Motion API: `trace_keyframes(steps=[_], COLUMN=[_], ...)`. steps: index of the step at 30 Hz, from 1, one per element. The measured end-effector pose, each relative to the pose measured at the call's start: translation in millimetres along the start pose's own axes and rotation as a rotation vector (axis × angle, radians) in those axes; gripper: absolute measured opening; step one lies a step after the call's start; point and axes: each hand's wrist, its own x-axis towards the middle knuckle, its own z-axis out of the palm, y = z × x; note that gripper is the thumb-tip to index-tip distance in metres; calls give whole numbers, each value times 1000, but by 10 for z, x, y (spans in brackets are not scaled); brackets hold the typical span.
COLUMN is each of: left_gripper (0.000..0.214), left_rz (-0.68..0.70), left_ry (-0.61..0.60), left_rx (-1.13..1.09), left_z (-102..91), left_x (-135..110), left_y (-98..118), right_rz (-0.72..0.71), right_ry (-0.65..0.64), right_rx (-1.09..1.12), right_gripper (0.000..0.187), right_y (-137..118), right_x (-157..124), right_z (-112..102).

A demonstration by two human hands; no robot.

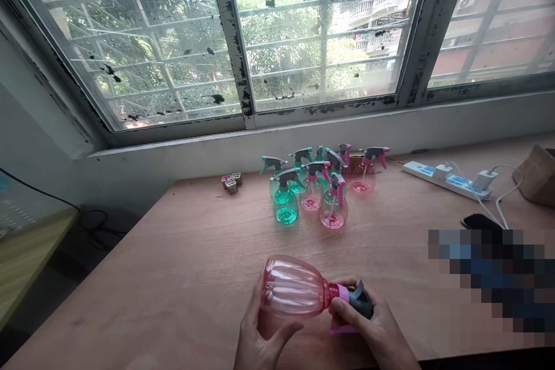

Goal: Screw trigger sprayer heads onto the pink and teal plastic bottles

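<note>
I hold a clear pink spray bottle (295,287) on its side just above the wooden table (173,266), its base pointing left. My left hand (255,332) cups the bottle's round body from below, fingers curled round it. My right hand (373,326) is closed round the grey and pink trigger head (358,298) at the bottle's neck. Further back on the table stands a cluster of several upright spray bottles (321,185), some green, some pink.
A white power strip (446,179) with plugged chargers and cables lies at the back right, a dark phone (481,221) in front of it, a brown bag (537,176) at the right edge. Small blocks (231,181) sit near the wall. A window runs behind.
</note>
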Motion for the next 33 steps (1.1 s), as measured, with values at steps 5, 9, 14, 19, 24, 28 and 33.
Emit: trace_keyframes(steps=[5, 9, 14, 19, 24, 28, 33], left_gripper=[89, 94, 87, 75, 89, 81, 79], left_rz=[18, -46, -63, 48, -4, -3, 58], left_ry=[16, -29, -73, 6, -51, -28, 18], left_rx=[-34, -188, -146, -34, -171, -100, -8], left_z=[29, 25, 18, 24, 22, 3, 21], left_x=[-24, -29, -23, -45, -55, -19, -8], left_y=[-27, -12, 53, 65, -3, -33, 19], right_rz=[2, -1, -10, -4, -3, -2, -3], right_ry=[-37, -62, 29, 69, -3, -3, 73], right_rx=[-9, -62, -26, 21, -34, -57, 43], right_gripper=[39, 38, 38, 40, 39, 39, 39], right_y=[13, -1, -33, -25, -8, -13, -35], right_x=[13, 6, -10, -6, 10, 9, 2], right_z=[-11, -10, 36, 39, 3, 15, 58])
